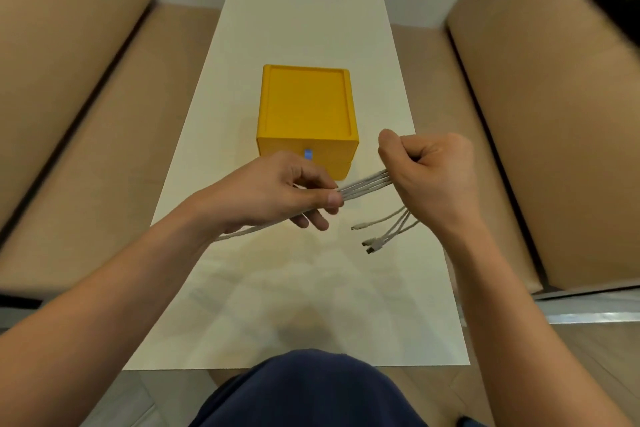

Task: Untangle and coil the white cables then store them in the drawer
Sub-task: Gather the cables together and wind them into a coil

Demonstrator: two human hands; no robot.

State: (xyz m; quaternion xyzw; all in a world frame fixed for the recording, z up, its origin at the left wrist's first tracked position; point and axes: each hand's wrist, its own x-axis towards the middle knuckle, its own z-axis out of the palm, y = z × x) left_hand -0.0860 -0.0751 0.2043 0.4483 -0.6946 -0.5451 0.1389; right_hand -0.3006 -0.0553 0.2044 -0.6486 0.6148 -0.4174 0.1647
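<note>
Several white cables (367, 184) stretch as a flat bundle between my two hands, above the white table (311, 288). My left hand (277, 194) pinches the bundle between thumb and fingers; a length trails back under my left wrist. My right hand (426, 173) grips the bundle in a fist, and the plug ends (374, 239) hang loose below it. The yellow drawer box (306, 118) stands just behind my hands, its drawers closed, a small blue tab on its front.
Tan sofas flank the narrow table, one on the left (69, 97) and one on the right (554, 114). My knee in dark blue cloth (311, 392) is at the table's near edge. A pale wall base runs behind the table.
</note>
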